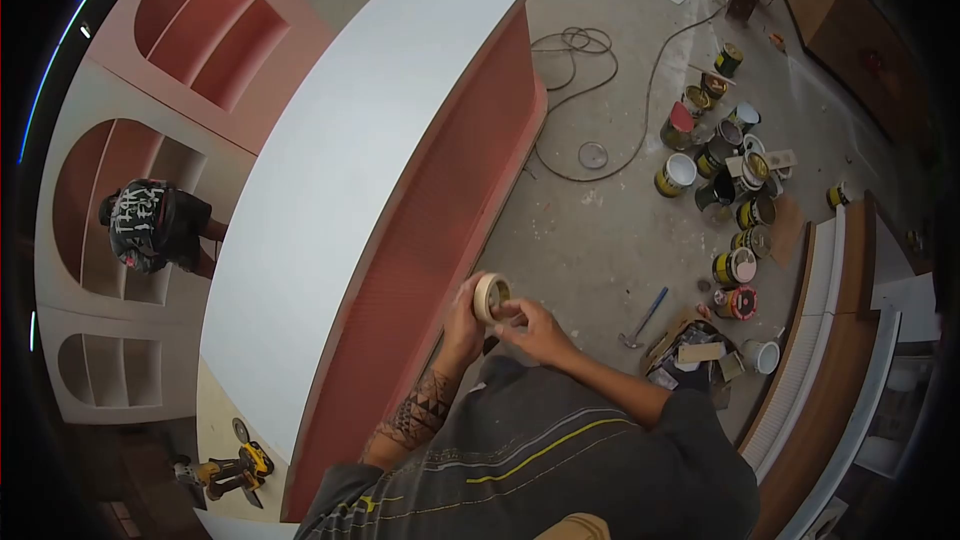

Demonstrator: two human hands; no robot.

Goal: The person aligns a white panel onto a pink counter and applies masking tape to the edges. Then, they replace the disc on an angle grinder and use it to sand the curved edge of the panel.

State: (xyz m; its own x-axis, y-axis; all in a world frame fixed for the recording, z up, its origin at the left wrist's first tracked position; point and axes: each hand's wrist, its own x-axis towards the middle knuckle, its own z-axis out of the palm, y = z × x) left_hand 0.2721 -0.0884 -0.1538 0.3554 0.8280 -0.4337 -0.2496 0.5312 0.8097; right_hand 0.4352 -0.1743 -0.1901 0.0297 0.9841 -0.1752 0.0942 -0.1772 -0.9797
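My left hand (462, 328) is wrapped round a roll of masking tape (483, 297), pale cream and standing on edge in front of my body. At the roll's right side is my right hand (535, 331), its bent fingers closed on the edge. Whether a tape end is lifted is too small to tell. Just left of both hands runs a long curved counter with a white top (350, 150) and a pink ribbed side (430, 210).
Yellow and black power tools (245, 465) lie on the counter's near end. Several paint cans (715, 155), a hammer (646, 318) and a looping hose (650, 90) are on the floor at right. Beyond the counter, a person (155, 225) bends by arched shelves (105, 165).
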